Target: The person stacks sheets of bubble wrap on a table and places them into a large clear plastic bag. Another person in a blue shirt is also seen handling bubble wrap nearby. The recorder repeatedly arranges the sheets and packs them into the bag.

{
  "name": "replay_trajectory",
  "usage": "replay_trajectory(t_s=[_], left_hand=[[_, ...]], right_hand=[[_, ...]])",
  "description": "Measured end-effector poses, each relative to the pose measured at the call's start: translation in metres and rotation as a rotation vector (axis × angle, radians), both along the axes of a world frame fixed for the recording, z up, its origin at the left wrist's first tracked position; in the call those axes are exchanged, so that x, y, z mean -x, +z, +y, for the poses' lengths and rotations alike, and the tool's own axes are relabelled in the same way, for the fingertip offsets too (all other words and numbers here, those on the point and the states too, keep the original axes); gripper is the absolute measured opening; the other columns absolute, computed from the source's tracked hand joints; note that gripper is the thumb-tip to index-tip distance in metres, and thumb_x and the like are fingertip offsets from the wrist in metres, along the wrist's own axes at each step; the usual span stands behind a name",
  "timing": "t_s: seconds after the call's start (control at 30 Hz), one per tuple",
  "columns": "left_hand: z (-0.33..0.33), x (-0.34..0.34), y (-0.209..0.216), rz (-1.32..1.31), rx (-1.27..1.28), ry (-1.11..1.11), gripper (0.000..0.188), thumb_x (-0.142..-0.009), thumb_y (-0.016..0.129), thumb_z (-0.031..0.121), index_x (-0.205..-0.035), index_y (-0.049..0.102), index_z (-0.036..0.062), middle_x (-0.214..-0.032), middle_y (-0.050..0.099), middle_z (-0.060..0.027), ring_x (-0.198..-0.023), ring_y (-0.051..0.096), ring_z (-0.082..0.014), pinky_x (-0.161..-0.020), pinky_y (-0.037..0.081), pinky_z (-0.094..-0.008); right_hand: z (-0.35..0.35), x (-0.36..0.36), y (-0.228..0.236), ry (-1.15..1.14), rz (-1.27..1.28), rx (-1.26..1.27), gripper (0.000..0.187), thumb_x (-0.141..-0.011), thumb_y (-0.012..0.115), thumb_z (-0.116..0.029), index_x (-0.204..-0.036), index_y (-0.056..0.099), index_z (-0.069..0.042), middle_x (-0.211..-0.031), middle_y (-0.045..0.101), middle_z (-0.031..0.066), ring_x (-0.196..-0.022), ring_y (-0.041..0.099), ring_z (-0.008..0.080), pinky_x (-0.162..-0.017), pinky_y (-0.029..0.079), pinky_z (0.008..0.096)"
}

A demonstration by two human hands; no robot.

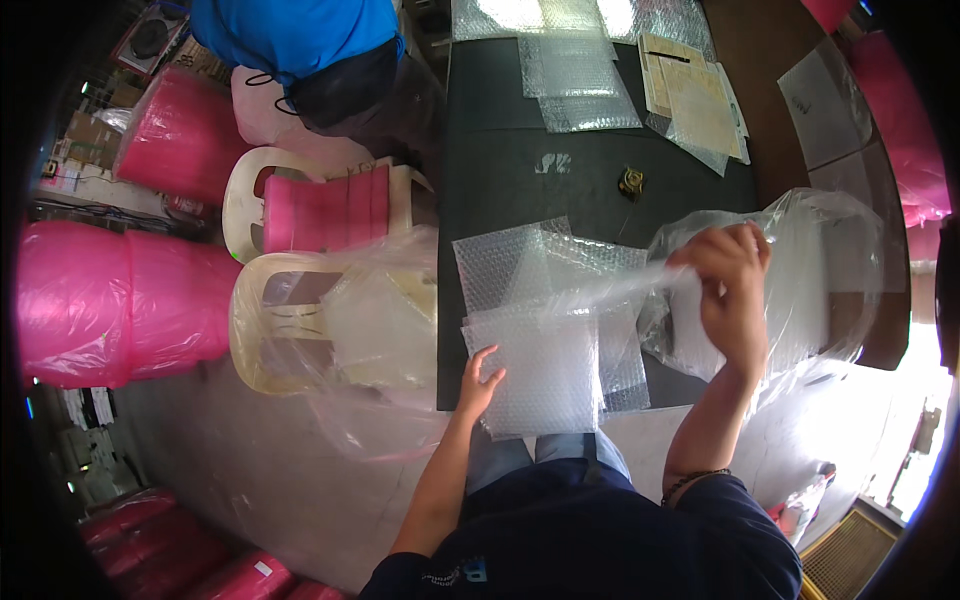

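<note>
A bubble wrap pouch (540,375) lies at the table's near edge, on top of several other bubble wrap sheets (495,270). At its left edge is my left hand (478,388), its thumb and forefinger spread apart against the plastic. Raised over the right side, my right hand (733,285) is closed on the end of a clear plastic strip (620,288). The strip stretches left toward the pouch's upper edge and is smeared by motion; where it joins is unclear. Below the right hand sits a large clear plastic bag (780,290) with whitish contents.
More bubble wrap pouches (575,75) lie on the dark table (480,170). Near them are a clipboard with papers and a pen (690,95) and a tape roll (631,183). Left stand cream plastic chairs (265,345) and pink wrapped rolls (120,300). A person in blue (310,50) is beyond.
</note>
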State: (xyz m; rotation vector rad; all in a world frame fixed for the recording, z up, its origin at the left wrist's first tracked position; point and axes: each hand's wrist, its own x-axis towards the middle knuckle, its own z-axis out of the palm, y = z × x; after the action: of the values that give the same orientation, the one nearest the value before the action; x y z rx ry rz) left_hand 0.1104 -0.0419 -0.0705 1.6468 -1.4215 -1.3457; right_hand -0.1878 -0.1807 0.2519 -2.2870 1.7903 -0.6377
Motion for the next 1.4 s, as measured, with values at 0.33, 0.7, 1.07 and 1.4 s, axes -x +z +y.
replay_trajectory(t_s=[0.33,0.7,1.07,1.4], left_hand=[[-0.013,-0.007,-0.02,0.041,-0.036,-0.018,0.082,-0.067,0.078,0.028,-0.129,0.033,0.0006,-0.129,0.04,-0.0161,-0.122,0.038,-0.0275,-0.099,0.033,-0.0368],[-0.007,0.003,0.007,-0.064,0.047,-0.097,0.04,-0.08,0.063,0.017,-0.118,0.051,0.0193,-0.113,0.044,-0.0201,-0.106,0.045,-0.0367,-0.092,0.037,-0.0421],[-0.022,-0.031,-0.02,0.718,-0.648,0.043,0.089,-0.08,0.023,0.074,-0.131,0.041,0.0023,-0.138,0.035,-0.0122,-0.126,0.032,-0.0241,-0.104,0.024,-0.041],[-0.016,-0.016,-0.006,0.101,-0.217,0.107,0.048,-0.064,0.08,0.029,-0.098,0.06,0.0014,-0.104,0.058,-0.009,-0.096,0.054,-0.0208,-0.087,0.039,-0.0314]], right_hand=[[0.031,-0.189,-0.277,0.746,0.363,-0.517,0.012,-0.074,0.057,-0.022,-0.075,0.068,-0.017,-0.095,0.062,0.0039,-0.101,0.053,0.0258,-0.101,0.027,0.0481],[-0.073,-0.206,-0.272,0.978,0.848,-0.096,0.014,-0.075,0.055,-0.019,-0.074,0.069,-0.021,-0.081,0.064,0.0013,-0.095,0.056,0.0192,-0.11,0.015,0.0469],[-0.001,-0.028,-0.115,0.567,-0.41,-0.203,0.017,-0.06,0.052,0.011,-0.067,0.048,-0.004,-0.109,0.058,0.0114,-0.119,0.046,0.0285,-0.108,0.018,0.0542],[0.117,0.003,-0.276,-0.384,-0.36,-0.057,0.034,-0.067,0.061,-0.001,-0.101,0.057,-0.004,-0.099,0.056,0.019,-0.093,0.054,0.0336,-0.08,0.043,0.0405]])
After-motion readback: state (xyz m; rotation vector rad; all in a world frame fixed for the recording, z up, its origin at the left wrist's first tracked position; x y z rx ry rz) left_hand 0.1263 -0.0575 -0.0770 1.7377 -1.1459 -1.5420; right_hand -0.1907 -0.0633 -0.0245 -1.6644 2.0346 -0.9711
